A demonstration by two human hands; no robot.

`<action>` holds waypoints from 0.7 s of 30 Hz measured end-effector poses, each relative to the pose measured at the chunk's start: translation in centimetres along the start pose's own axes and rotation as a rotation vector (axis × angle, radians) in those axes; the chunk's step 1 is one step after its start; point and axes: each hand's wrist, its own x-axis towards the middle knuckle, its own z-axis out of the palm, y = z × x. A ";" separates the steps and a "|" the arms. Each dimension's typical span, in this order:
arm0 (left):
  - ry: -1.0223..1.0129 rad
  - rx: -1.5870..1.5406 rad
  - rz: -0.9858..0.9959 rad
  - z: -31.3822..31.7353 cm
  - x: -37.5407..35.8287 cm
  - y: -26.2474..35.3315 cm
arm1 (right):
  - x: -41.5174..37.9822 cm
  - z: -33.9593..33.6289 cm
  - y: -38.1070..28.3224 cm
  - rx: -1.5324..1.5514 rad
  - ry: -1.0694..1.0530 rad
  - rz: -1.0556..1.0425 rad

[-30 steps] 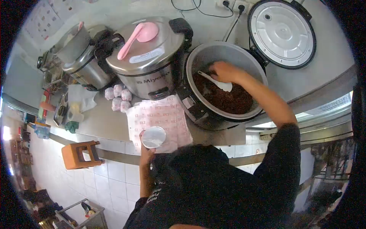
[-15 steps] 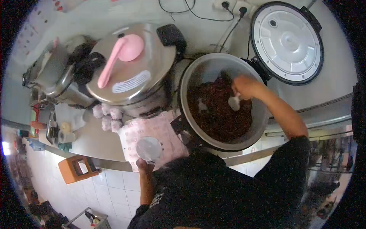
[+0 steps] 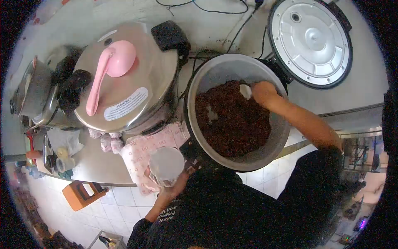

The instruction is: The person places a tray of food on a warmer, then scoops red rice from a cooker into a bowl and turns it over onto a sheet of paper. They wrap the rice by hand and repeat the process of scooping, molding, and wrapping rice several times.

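A large round cooker pot [image 3: 280, 141] holds dark reddish-brown food [image 3: 236, 124]. Inside it, near the back right, my right hand [image 3: 265, 94] is closed round a white scoop [image 3: 246, 91], whose end touches or hangs just over the food. My left hand [image 3: 176, 187] grips a translucent plastic cup [image 3: 166, 162] in front of the pot, over pink-and-white printed paper [image 3: 141, 154]. The cup's round top faces up; what is inside it cannot be made out.
Left of the pot stands a closed steel cooker [image 3: 153, 79] with a pink ladle [image 3: 119, 62] on its lid. The open pot's lid [image 3: 311, 43] leans at the back right. Small wrapped bundles [image 3: 110, 143] and an orange stool [image 3: 81, 197] are at left.
My right hand and the scoop have moved toward the back of the pot. My left hand and the cup are slightly closer to the pot. The whole view has shifted.
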 end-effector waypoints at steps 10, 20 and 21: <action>-0.026 -0.033 -0.004 2.0 -0.5 -0.8 | 0.3 -0.6 -8.0 0.242 0.034 -0.470; 0.042 -0.037 0.015 2.2 -0.4 0.1 | -8.2 -5.1 -3.5 0.194 0.211 -0.417; 0.051 -0.039 0.022 2.2 -0.3 0.2 | -6.9 -5.5 -2.5 0.150 0.321 -0.364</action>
